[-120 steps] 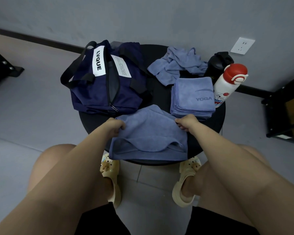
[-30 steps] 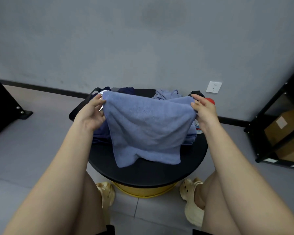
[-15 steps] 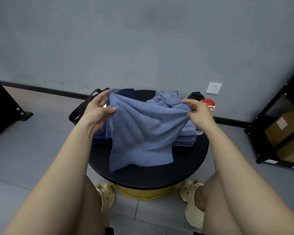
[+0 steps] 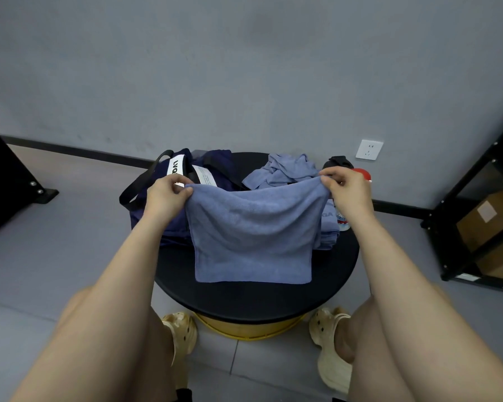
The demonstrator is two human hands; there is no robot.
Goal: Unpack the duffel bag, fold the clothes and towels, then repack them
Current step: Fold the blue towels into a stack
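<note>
- standing on grey floor tiles by a grey wall: round black tabletop.
- navy fabric duffel bag lies on it, contents unseen.
- left hand and right hand pinch the blue terry towel corners, hanging above the tabletop.

Blue towel now spread flat and square between the hands, no longer skewed.

wall socket, black shelf, cardboard box

We see a round black table carrying a navy duffel bag at left, a crumpled blue cloth behind, and folded towels at right.
</note>
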